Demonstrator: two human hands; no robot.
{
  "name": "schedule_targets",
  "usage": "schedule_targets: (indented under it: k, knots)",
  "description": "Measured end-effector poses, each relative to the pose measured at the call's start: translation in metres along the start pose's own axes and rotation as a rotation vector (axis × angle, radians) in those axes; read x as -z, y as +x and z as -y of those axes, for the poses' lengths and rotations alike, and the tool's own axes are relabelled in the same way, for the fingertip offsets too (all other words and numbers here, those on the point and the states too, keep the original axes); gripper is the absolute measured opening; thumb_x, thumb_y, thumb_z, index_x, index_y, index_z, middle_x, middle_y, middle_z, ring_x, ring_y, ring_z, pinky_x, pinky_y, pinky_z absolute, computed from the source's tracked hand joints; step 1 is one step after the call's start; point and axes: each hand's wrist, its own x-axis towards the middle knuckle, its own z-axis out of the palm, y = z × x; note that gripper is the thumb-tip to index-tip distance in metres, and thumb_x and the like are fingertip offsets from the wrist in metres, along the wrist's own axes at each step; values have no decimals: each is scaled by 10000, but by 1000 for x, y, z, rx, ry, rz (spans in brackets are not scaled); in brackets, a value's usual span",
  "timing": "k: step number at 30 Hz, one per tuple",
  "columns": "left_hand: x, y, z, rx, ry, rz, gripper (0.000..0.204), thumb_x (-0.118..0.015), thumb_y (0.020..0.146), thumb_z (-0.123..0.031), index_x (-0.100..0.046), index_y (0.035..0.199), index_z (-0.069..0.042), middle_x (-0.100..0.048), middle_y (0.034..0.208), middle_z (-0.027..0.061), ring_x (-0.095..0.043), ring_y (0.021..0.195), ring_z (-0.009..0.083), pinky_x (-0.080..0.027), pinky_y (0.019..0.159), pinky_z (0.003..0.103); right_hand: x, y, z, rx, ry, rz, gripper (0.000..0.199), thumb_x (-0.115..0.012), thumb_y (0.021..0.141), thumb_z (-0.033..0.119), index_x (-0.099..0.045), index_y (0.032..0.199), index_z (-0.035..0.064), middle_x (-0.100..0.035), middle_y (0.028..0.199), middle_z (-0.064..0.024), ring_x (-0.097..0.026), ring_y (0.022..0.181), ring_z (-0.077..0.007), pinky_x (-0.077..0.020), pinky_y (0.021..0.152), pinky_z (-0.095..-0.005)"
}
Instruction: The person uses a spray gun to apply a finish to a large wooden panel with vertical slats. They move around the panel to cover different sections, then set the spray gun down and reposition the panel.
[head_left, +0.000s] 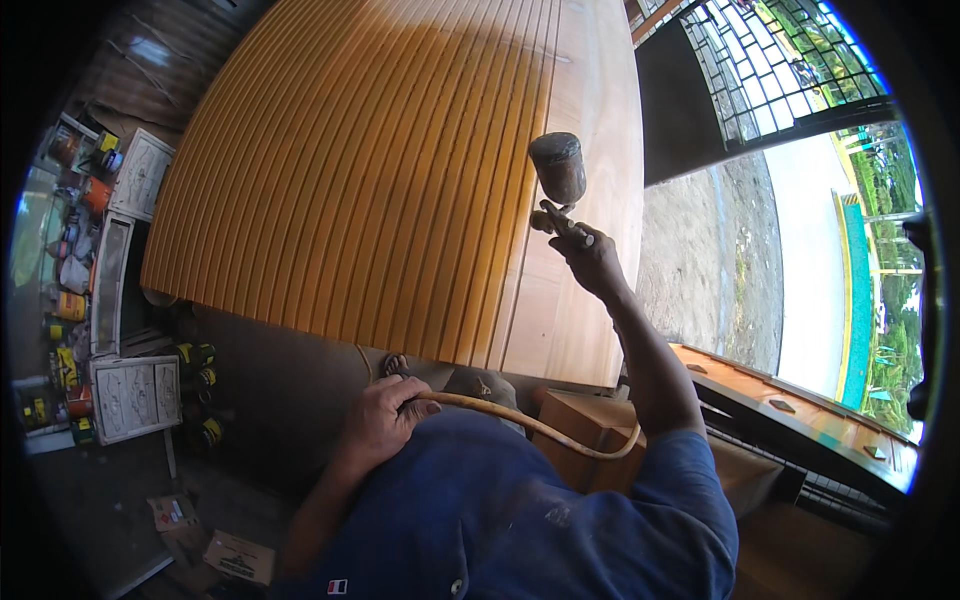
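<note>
A large wooden panel (370, 200) with close parallel grooves spreads out before me, coated amber-brown over most of its ribs. Its smooth right border (570, 320) is pale, and a lighter patch shows at the far end. Above the line where amber meets pale wood, my right hand (592, 264) is closed round a spray gun (558, 172) with a dark, stained cup on top. My left hand (386, 412) grips a tan air hose (500, 408) at my waist. The hose curves across my front toward the right elbow; another stretch hangs below the panel's near edge.
At left, a cabinet with white carved doors (136, 400) and a glass-topped surface hold several cans and bottles. Cardboard boxes (238, 556) lie on the floor at lower left. Wooden furniture (590, 425) stands close at my right, beside a long wooden piece (780, 400). A barred opening (770, 70) lies beyond.
</note>
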Motion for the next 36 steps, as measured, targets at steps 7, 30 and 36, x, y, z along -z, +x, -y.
schedule_targets:
  k: [7, 30, 36]
  knots:
    - [13, -29, 6, -129, 12, 39, 352, -785, 922, -411, -748, 1026, -77, -674, 840, 127, -668, 775, 325, -530, 718, 416, -32, -111, 10, -63, 24, 2, 290, -817, 935, 245, -687, 998, -7, -682, 743, -176, -614, 648, -264, -516, 655, -420]
    - [38, -54, 18, -48, -18, -8, 307, -825, 890, -350, -762, 1043, -92, -654, 841, 110, -648, 763, 325, -517, 705, 423, -65, -96, 38, 70, 5, -361, 341, -830, 930, 251, -587, 873, 18, -640, 694, -231, -615, 646, -454, -468, 590, -489]
    - [39, -50, 11, -42, 18, 69, 289, -822, 893, -347, -762, 1035, -103, -665, 845, 105, -656, 783, 320, -522, 717, 430, -68, -141, 41, 26, 33, -214, 289, -835, 924, 229, -634, 919, 21, -644, 708, -229, -576, 622, -428, -485, 602, -453]
